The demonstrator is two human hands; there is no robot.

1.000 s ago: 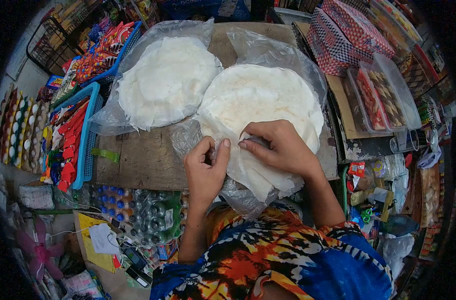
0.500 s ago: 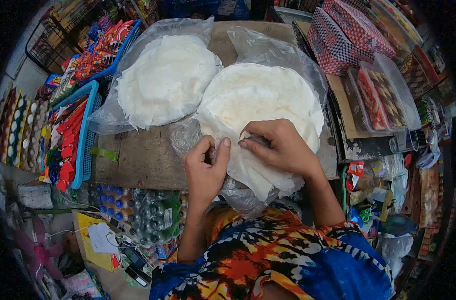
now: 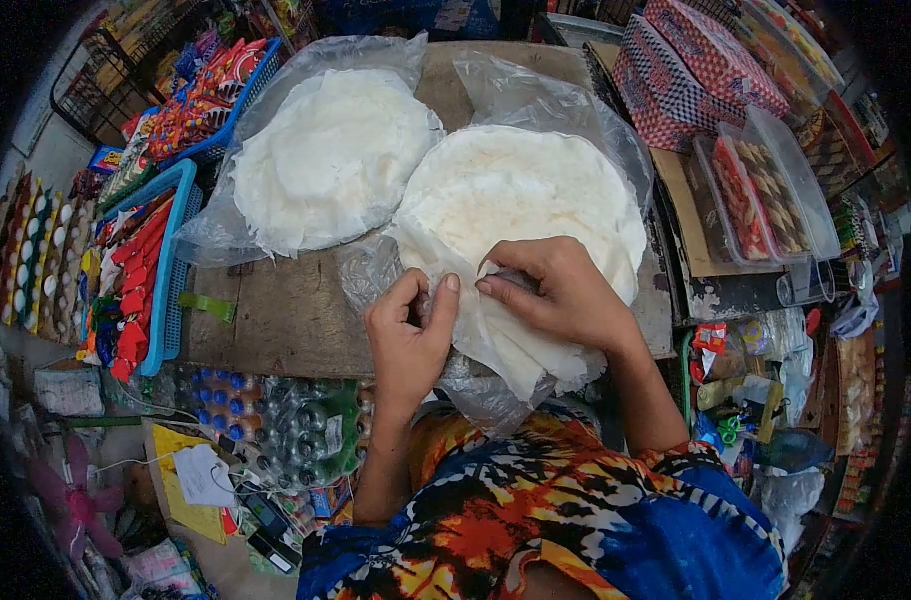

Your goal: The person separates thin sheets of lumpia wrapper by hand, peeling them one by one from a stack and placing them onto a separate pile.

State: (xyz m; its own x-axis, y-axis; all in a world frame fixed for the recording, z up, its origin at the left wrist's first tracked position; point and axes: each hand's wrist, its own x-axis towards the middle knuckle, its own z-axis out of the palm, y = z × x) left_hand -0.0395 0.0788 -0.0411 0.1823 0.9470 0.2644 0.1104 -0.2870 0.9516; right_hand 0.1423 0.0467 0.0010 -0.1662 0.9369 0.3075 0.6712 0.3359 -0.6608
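A stack of thin, round white wrapper sheets (image 3: 536,190) lies on clear plastic at the right of the wooden board. The near edge of a thin wrapper sheet (image 3: 511,350) is lifted and folded, hanging loosely toward my body. My left hand (image 3: 413,325) pinches this sheet at its left side between thumb and forefinger. Just to the right, my right hand (image 3: 551,290) pinches the same sheet, fingers curled, close to the left fingertips. A second stack of white wrapper sheets (image 3: 331,155) rests on plastic at the left, touched by neither hand.
Under both stacks is the wooden board (image 3: 276,320), with a green strip (image 3: 208,306) at its left. Blue baskets (image 3: 181,270) of packets stand left, beside egg trays (image 3: 36,260). Clear boxes (image 3: 766,195) and checkered boxes (image 3: 676,80) sit right. Bottles (image 3: 306,430) stand below the board.
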